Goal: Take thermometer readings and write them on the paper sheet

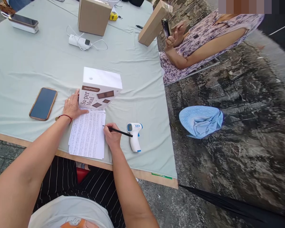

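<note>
A black pen [120, 130] is gripped in my right hand [112, 136], its tip at the right edge of a sheet of paper [86, 136] covered in dense small writing. More sheets lie under that one. My left hand [72, 104] rests at the paper's upper left, thumb stretched over the sheet and fingers spread beside the white box [102, 77] marked "Super Meal"; some fingertips are hidden by the box. The box stands upright at the top edge of the paper. Right of my right hand lies a white and blue infrared thermometer [134, 136].
A phone in a brown case [43, 104] lies left of my left hand. Farther back are a white device with a cable [79, 41], a cardboard box [94, 17], a long carton [152, 23] and a yellow tape measure [113, 15]. A person [201, 47] at right holds a phone. A blue hat [200, 122] lies off the table.
</note>
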Demonstrator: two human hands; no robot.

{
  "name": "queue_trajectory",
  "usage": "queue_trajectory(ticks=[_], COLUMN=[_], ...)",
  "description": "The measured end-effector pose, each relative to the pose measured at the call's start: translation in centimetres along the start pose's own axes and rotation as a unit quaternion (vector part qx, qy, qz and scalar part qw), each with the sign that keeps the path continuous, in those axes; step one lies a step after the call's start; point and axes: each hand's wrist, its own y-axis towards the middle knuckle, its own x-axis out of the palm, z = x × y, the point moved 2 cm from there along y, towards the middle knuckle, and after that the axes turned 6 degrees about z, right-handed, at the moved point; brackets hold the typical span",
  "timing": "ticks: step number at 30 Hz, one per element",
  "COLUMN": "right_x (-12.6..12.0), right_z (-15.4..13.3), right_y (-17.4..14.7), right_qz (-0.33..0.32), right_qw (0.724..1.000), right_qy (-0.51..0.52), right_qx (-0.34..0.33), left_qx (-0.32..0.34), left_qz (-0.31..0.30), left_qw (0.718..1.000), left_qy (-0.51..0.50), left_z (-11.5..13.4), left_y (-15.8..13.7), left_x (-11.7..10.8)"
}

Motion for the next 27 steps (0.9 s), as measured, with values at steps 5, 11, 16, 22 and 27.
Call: queue_trajectory(ticks=[5,11,16,22,27], right_x=[-0.01,-0.02,-0.06,-0.03,-0.01], right_z=[0.09,0.1,-0.07,-0.06,0.08], right_y=[-0.01,0.02,-0.01,-0.04,-0.01], right_qz=[0.0,-0.006,-0.004,0.015,0.008], right_qw=[1.0,1.0,1.0,1.0,1.0], right_qy=[0.0,-0.004,-0.003,0.006,-0.006], right_qx=[0.0,0.001,0.006,0.012,-0.004], left_qx=[-0.008,-0.004,-0.007,-0.006,-0.009], left_qz=[0.0,0.001,-0.005,-0.007,-0.002], left_qw=[1.0,1.0,1.0,1.0,1.0], left_qy=[0.0,-0.01,-0.01,-0.012,-0.019], left_z=[0.18,0.09,0.03,0.08,0.18], left_y=[-0.06,-0.03,-0.01,-0.04,-0.02], left_x=[-0.15,-0.09,-0.08,-0.17,-0.31])
